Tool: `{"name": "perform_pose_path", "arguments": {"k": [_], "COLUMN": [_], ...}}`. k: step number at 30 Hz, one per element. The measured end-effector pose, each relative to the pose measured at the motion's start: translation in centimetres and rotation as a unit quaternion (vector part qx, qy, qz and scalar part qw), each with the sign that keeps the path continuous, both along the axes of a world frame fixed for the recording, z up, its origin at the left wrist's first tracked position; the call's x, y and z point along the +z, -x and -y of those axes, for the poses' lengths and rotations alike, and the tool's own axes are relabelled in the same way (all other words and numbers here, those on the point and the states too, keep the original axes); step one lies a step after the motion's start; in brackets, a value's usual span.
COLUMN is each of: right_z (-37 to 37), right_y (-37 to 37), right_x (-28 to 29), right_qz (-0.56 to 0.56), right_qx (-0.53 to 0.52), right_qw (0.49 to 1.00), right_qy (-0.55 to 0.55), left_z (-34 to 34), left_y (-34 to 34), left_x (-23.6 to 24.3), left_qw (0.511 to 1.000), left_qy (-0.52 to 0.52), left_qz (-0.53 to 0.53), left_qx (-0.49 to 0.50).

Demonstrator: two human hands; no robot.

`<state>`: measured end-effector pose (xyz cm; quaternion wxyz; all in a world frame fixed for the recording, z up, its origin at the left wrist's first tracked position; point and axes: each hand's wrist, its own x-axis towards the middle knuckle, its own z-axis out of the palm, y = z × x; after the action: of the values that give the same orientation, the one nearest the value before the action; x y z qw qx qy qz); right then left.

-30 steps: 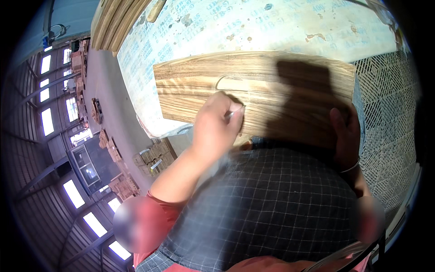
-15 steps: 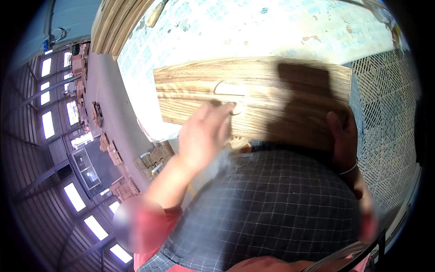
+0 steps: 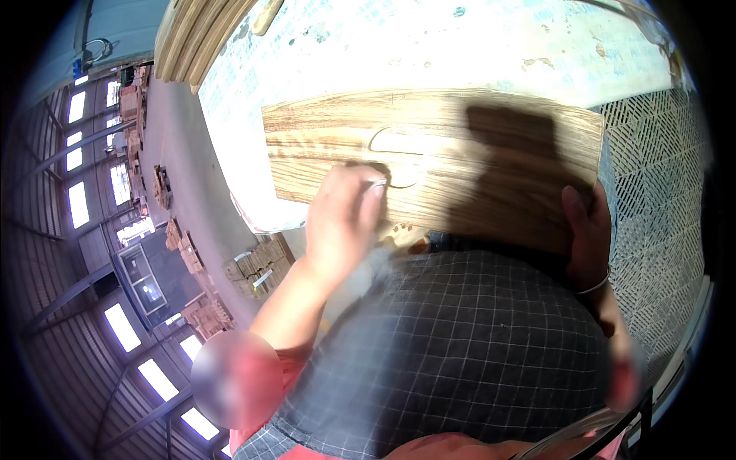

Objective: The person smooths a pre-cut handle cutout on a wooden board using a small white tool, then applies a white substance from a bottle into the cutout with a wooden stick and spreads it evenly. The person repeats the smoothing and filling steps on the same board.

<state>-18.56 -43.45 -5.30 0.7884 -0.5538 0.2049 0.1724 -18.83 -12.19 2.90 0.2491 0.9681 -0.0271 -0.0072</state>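
A long wooden board (image 3: 322, 134) with bold grain lies across the work surface in front of me. Two curved outlines mark its middle, a larger half-round one (image 3: 397, 141) and a smaller one below it, partly covered by my fingers. My left hand (image 3: 337, 218) is closed over the board beside the smaller outline, fingertips pinched together; whatever they hold, if anything, is too small to make out. At the board's right end my right hand (image 3: 589, 234) grips the edge, thumb on the top face and fingers out of sight. A dark shadow falls over the board's right half.
The board rests on a pale, stained work surface (image 3: 337, 61). Stacked wooden strips (image 3: 201, 38) and a wooden handle (image 3: 267, 17) sit at its far left. A patterned mat (image 3: 655, 184) lies at right; bundled wood pieces (image 3: 261, 264) are below the left edge.
My left hand has slid a little to the left along the board, its fingers more curled. The board sits slightly farther right in view; my right hand keeps its grip.
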Motion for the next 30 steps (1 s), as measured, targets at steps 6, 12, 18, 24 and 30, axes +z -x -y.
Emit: {"name": "perform_pose_path", "arguments": {"k": [6,12,18,24,30], "right_z": [0.0,-0.1,-0.3,-0.1,0.1], "right_y": [0.1,0.1,-0.3,-0.3,-0.1], "right_x": [-0.4,-0.6,-0.3,-0.7,-1.2], "right_qz": [-0.003,-0.023,-0.005,-0.011,-0.008], "right_qx": [-0.002,-0.016,-0.012,-0.009,-0.012], "right_qw": [0.999,0.998,0.998,0.999,0.999], "right_qy": [0.037,0.055,0.057,0.048,0.035], "left_z": [0.4,1.7,3.1,2.1,2.3], "left_y": [0.9,2.1,1.5,1.1,0.9], "left_x": [0.8,0.3,-0.5,0.4,0.3], "left_qw": [0.976,0.997,0.999,0.981,0.989], "left_qy": [-0.192,-0.055,-0.007,-0.138,-0.089], "left_qz": [0.01,-0.036,-0.021,0.022,0.0], "left_qx": [-0.101,-0.046,-0.049,-0.131,-0.114]}}
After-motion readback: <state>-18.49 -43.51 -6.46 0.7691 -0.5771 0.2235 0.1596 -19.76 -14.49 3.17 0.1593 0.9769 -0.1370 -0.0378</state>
